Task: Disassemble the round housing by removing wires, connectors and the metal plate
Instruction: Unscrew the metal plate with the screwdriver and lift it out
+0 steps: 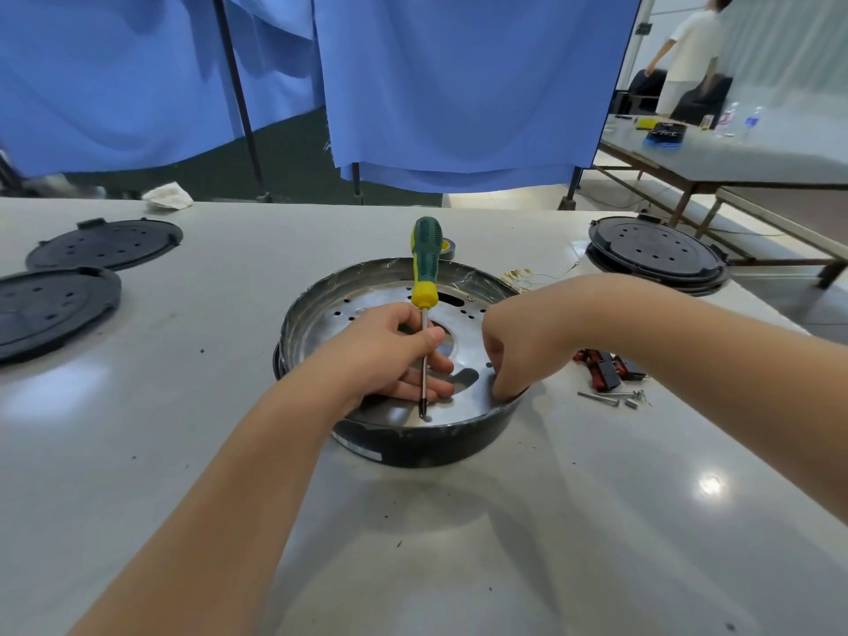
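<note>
Black plastic perforated discs, two of them, lie far to the left of the round black housing, the nearer one partly cut off by the frame edge. A crumpled white cloth sits beyond them at the far edge of the pale grey table. The housing itself rests on the table at the middle, open side up, with the shiny perforated metal plate lying inside it.

Over the housing's left half, the left hand reaches in with its fingers curled round the thin steel shaft of a screwdriver with a green and yellow handle. The tool stands nearly upright, handle above the hand, tip touching the plate near the housing's near rim.

Over the housing's right half, the right hand bends down at the wrist with its fingers curled at the near right rim; the fingertips are hidden behind the hand, so whether they pinch the plate edge or only press there cannot be told.

Just behind the housing's far right rim lie thin wires with small brass terminals. To the right of the housing sit red and black connector blocks, and just nearer, loose long screws. Farther right, a stack of black perforated discs stands by the table's edge.
</note>
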The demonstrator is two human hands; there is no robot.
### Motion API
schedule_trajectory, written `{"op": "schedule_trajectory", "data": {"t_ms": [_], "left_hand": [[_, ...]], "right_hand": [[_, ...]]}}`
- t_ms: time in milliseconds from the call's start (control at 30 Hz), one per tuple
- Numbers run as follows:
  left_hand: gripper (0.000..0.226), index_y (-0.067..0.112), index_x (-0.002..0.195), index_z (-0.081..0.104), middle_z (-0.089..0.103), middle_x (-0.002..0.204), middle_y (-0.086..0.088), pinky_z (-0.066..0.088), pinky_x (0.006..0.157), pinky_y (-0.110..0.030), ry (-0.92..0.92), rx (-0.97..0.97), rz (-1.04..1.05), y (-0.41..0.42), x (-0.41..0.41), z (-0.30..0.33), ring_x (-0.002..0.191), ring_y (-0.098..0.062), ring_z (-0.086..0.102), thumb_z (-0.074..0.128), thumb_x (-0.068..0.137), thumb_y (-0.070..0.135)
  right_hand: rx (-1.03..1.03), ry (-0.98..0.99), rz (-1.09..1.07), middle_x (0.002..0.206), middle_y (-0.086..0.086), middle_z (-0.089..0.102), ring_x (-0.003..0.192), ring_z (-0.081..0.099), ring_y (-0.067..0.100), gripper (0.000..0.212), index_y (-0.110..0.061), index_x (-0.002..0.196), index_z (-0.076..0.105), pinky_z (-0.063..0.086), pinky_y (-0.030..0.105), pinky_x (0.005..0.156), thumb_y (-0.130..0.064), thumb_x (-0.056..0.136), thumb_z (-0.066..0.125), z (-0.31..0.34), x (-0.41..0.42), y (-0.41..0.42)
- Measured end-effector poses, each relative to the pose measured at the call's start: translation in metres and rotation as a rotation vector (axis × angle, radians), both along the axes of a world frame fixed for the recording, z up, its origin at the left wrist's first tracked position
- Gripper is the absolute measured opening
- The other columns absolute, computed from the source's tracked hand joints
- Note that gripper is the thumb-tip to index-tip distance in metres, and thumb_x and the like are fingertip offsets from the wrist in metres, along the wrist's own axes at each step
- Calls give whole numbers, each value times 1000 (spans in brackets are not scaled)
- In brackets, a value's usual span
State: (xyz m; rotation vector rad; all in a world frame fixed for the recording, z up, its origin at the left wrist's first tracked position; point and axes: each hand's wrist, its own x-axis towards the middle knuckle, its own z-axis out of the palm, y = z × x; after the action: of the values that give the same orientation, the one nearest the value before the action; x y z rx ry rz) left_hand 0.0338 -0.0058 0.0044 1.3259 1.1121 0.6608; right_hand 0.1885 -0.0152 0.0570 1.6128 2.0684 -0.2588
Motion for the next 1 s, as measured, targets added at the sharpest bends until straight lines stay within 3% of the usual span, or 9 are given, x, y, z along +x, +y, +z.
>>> {"op": "schedule_trajectory", "data": {"t_ms": [200,400,500,667,767,867,1000], "left_hand": [[13,7,92,49,71,74,-13,55,48,-24,20,-3,-29,1,0,0,55,-21,71,49,100,17],[12,8,93,50,73,70,-10,57,50,-26,34,-1,-38,4,-1,-2,59,-22,72,50,100,18],[12,9,92,50,73,71,-10,57,50,-26,32,-5,-39,5,-1,-2,59,-22,72,50,100,18],[11,8,94,52,73,71,-10,56,49,-25,28,-4,-36,5,-2,-2,60,-22,73,51,99,18],[11,8,94,52,74,72,-9,56,51,-26,23,-2,-40,5,-2,-3,63,-24,73,52,99,19],[11,9,94,53,75,76,-10,57,51,-26,7,-6,-43,6,-3,-3,65,-26,74,53,98,19],[12,10,88,53,74,77,-9,56,50,-25,-19,-18,-45,5,-4,-3,63,-26,73,54,97,18]], "right_hand": [[-9,-3,19,80,-1,60,68,53,16,30,-14,89,67,38,22,51,-43,81,61,-1,-4,0],[-81,33,51,70,-7,64,56,55,6,7,-25,73,64,40,15,48,-26,80,65,7,-8,4],[-78,79,33,81,-4,73,70,65,9,5,-21,79,70,46,17,57,-23,78,66,10,-7,6],[-43,280,-40,67,-10,72,61,64,-1,4,-17,76,68,45,11,51,-18,79,65,30,7,7],[12,442,-103,68,-11,73,62,65,-3,6,-18,78,68,43,6,49,-13,79,65,41,25,3],[109,674,-183,74,-11,74,70,69,-1,14,-24,83,73,48,7,58,-13,82,65,43,53,-13],[251,869,-325,77,-9,75,75,70,3,14,-26,82,73,49,21,74,-14,84,66,21,94,-39]]}}
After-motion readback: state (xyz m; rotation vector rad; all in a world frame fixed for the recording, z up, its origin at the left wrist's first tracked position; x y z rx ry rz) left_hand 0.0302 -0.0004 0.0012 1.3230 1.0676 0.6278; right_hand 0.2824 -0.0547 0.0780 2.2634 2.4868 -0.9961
